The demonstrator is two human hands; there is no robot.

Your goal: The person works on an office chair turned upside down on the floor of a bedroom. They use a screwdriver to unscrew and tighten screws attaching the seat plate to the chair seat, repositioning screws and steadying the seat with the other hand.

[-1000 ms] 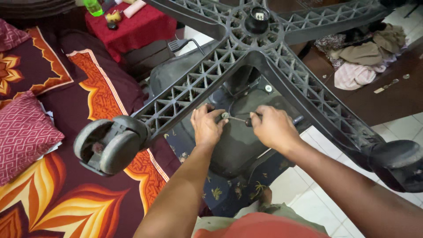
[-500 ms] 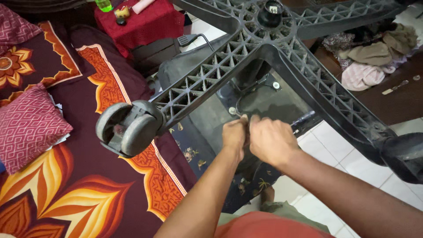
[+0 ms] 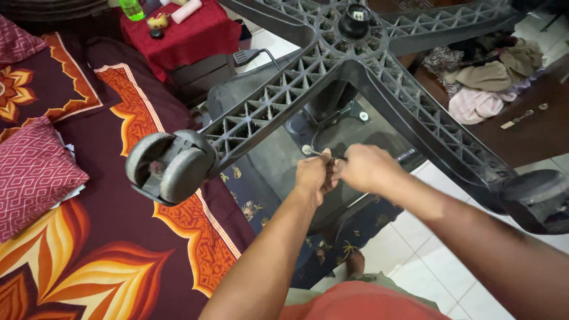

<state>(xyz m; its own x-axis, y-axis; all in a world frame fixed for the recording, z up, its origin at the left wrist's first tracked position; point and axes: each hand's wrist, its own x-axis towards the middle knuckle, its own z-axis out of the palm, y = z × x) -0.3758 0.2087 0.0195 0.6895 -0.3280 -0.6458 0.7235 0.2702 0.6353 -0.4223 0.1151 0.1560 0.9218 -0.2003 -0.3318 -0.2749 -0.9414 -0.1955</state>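
An upturned office chair lies before me, its grey ribbed star base (image 3: 332, 65) pointing up, with a castor wheel (image 3: 169, 166) at the left and another castor (image 3: 533, 198) at the right. Under the base, my left hand (image 3: 314, 175) and my right hand (image 3: 367, 169) are pressed together on a thin metal tool (image 3: 320, 154). The tool's tip sits at a bolt (image 3: 306, 149) on the dark underside of the seat (image 3: 278, 166). Both hands are closed around the tool's shaft; most of it is hidden by my fingers.
A maroon and orange patterned bedcover (image 3: 89, 237) with a red cushion (image 3: 32, 172) lies at the left. A red-draped small table (image 3: 195, 35) with a green bottle (image 3: 131, 8) stands behind. Crumpled clothes (image 3: 486, 83) lie at the right, and white floor tiles (image 3: 427, 249) are below.
The view has shifted, so the chair base and left castor sit further right. My two hands have come together on the tool, having been slightly apart a second ago.
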